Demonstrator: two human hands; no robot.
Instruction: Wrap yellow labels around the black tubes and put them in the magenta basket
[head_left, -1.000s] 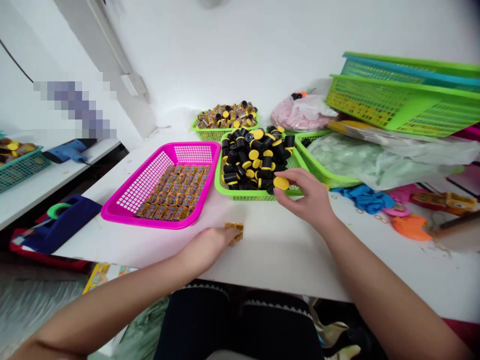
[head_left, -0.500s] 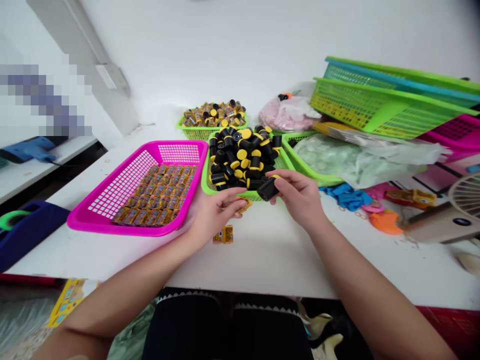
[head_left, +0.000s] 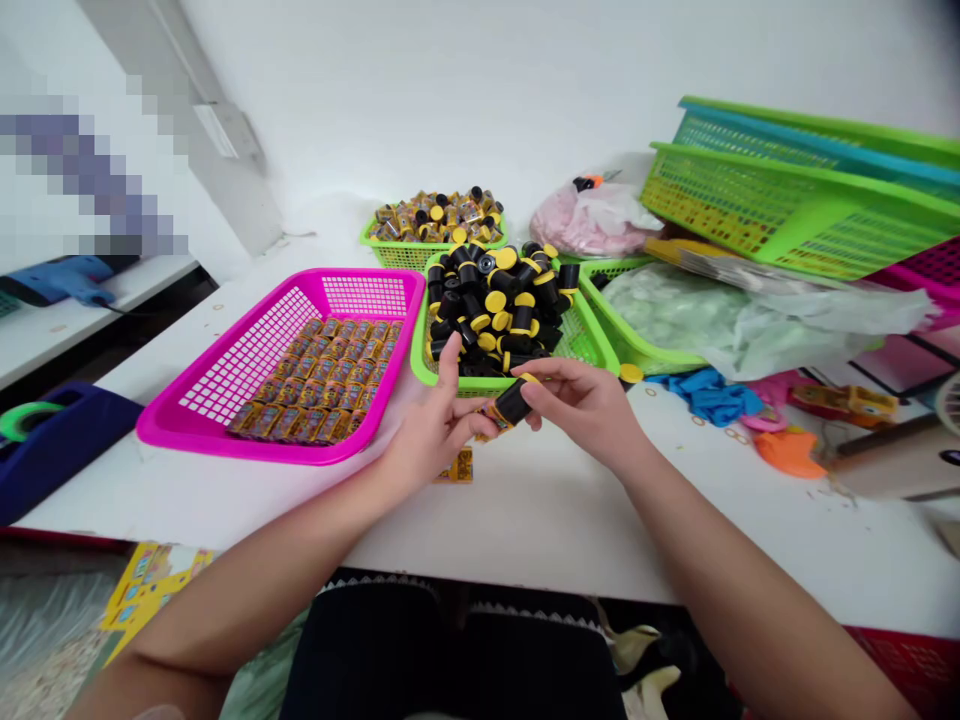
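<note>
Above the worktop [head_left: 570, 530], near a magenta basket [head_left: 300, 453] and a green basket [head_left: 487, 383], the right hand [head_left: 589, 405] has its grip closed on a black canister [head_left: 514, 404] (likely light, stiff, slick; best held round the barrel); the left hand [head_left: 427, 432] pinches a patterned piece [head_left: 491, 417] at its end.

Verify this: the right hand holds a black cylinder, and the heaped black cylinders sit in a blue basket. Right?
Wrong colour: the head view shows the heaped black cylinders in a green basket. The right hand does hold a black cylinder.
</note>
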